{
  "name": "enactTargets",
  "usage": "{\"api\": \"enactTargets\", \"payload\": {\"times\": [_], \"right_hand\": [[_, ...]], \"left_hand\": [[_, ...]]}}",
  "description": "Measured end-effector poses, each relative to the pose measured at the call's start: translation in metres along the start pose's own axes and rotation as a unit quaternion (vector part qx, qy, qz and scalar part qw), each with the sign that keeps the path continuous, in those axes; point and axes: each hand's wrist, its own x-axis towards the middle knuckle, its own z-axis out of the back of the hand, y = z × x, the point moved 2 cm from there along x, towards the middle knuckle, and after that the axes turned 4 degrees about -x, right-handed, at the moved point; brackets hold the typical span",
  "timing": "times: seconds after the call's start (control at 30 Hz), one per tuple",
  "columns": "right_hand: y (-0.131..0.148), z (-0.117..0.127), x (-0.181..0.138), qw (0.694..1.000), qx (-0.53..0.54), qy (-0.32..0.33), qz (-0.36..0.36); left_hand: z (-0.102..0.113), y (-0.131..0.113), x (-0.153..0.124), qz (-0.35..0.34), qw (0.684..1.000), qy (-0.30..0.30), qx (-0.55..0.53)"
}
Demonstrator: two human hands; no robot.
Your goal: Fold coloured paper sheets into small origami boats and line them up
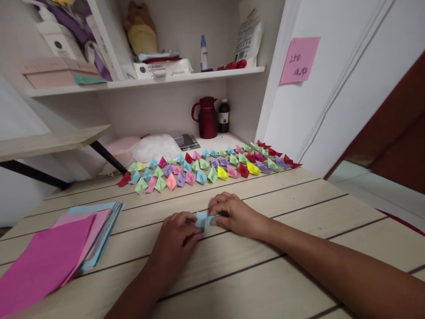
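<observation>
A small light-blue folded paper [203, 221] is held between my two hands, just above or on the wooden table [265, 270]. My left hand [179, 230] pinches its left side with thumb and fingers. On the opposite side, the thumb and fingers of my right hand [230, 215] grip the paper's right edge. My fingers cover part of it, so its full shape is hidden. Beyond my hands stand rows of small folded paper boats [201, 177] in many colours. To the left lies a stack of coloured paper sheets [49, 252], a magenta one on top.
A raised wooden shelf [49, 144] on black legs stands at the back left. Behind the boats are a white plastic bag [156, 148], a dark red jug [207, 118] and a dark bottle [224, 116]. A pink note [300, 60] sticks to the cabinet side.
</observation>
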Motion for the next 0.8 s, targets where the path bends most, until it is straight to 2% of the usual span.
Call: {"api": "enactTargets", "payload": {"times": [0.13,0.3,0.47,0.7,0.8], "right_hand": [[0.002,-0.004,0.004,0.999,-0.024,-0.014,-0.025],[0.007,-0.007,0.006,0.998,-0.051,-0.022,-0.025],[0.007,-0.008,0.007,0.997,-0.077,-0.019,-0.024],[0.008,-0.007,0.012,0.994,-0.106,-0.002,-0.028],[0.008,-0.006,0.013,0.993,-0.112,0.012,-0.033]], "left_hand": [[0.0,0.005,0.002,0.088,0.994,-0.007,-0.062],[-0.003,0.004,0.006,0.129,0.988,-0.043,-0.072],[-0.006,0.002,0.006,0.136,0.988,-0.071,-0.035],[-0.007,0.008,0.001,0.112,0.991,-0.051,0.045],[-0.001,0.013,-0.001,0.11,0.99,-0.083,0.033]]}}
